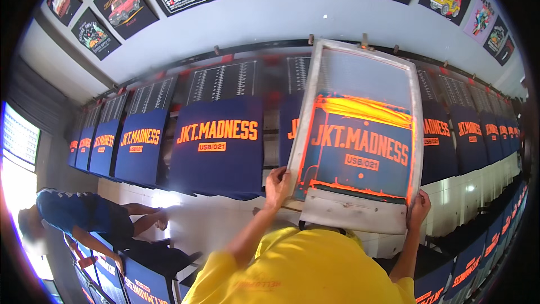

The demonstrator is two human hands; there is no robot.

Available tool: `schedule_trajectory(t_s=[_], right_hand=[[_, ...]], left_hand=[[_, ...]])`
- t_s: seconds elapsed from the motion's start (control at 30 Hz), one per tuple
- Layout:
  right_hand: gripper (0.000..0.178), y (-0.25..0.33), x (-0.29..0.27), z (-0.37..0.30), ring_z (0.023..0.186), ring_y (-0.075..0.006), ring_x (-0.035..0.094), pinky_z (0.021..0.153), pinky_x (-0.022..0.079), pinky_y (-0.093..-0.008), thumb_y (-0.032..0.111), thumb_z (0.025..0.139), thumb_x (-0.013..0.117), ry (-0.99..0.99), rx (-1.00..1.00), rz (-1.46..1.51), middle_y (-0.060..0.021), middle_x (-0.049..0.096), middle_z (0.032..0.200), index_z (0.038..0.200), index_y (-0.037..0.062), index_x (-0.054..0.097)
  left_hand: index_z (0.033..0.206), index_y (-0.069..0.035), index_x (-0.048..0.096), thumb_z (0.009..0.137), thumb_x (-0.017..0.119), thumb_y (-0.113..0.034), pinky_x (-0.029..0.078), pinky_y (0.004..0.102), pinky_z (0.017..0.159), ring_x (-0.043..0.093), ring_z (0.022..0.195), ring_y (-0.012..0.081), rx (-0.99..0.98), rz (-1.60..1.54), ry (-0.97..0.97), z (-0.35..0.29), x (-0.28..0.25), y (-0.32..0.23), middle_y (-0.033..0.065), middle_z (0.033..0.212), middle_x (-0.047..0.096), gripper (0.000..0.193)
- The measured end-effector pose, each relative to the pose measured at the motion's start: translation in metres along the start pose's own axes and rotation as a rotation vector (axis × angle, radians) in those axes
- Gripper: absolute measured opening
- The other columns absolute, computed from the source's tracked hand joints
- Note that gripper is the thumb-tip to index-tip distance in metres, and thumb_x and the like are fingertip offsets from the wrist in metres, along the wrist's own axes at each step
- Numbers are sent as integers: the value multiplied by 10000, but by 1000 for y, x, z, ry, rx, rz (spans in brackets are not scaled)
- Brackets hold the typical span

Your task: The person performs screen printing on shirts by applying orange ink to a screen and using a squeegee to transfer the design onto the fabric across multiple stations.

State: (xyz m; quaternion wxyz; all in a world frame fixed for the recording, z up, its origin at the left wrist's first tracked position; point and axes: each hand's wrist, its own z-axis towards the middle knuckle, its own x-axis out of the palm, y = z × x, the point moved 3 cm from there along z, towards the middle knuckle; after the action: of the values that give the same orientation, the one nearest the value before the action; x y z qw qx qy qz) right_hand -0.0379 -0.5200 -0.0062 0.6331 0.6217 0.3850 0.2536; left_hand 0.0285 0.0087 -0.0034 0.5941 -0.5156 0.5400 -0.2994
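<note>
Both my hands hold a silk-screen frame (417, 135) with a pale, worn rim, tilted in front of me. My left hand (277, 187) is closed on its left rim near the lower corner. On the opposite side my right hand (419, 209) grips the right rim, also low down. Bright orange ink (365, 111) lies in a thick band across the upper mesh, and orange lettering shows in the mesh below it. A wide pale squeegee (354, 211) rests across the frame's near end. Behind the frame, a navy shirt panel (289, 129) with orange print is partly hidden.
A long row of printing boards carries navy shirt panels (216, 169) with orange lettering. Another such row (472, 262) runs behind me on the right. At lower left, a person in dark clothes (84, 214) bends over more panels. Printed shirt samples (119, 8) hang on the wall.
</note>
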Motion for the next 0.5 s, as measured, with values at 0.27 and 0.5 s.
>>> schedule_trajectory(t_s=[0.27, 0.5], right_hand=[[210, 17, 5, 49, 824, -114, 576, 782, 469, -260, -38, 882, 518, 60, -207, -266, -30, 641, 874, 1016, -36, 680], [166, 8, 22, 89, 785, -139, 618, 725, 488, -291, -55, 845, 582, 107, -250, -284, -91, 676, 872, 974, -46, 686]], left_hand=[[1079, 81, 680, 915, 604, -238, 483, 304, 748, 612, 827, 151, -116, 47, -148, -49, 5, -13, 118, 913, 685, 367], [1011, 83, 688, 873, 609, -295, 498, 367, 742, 663, 808, 253, -103, 71, -285, -48, 13, -11, 222, 867, 686, 410]])
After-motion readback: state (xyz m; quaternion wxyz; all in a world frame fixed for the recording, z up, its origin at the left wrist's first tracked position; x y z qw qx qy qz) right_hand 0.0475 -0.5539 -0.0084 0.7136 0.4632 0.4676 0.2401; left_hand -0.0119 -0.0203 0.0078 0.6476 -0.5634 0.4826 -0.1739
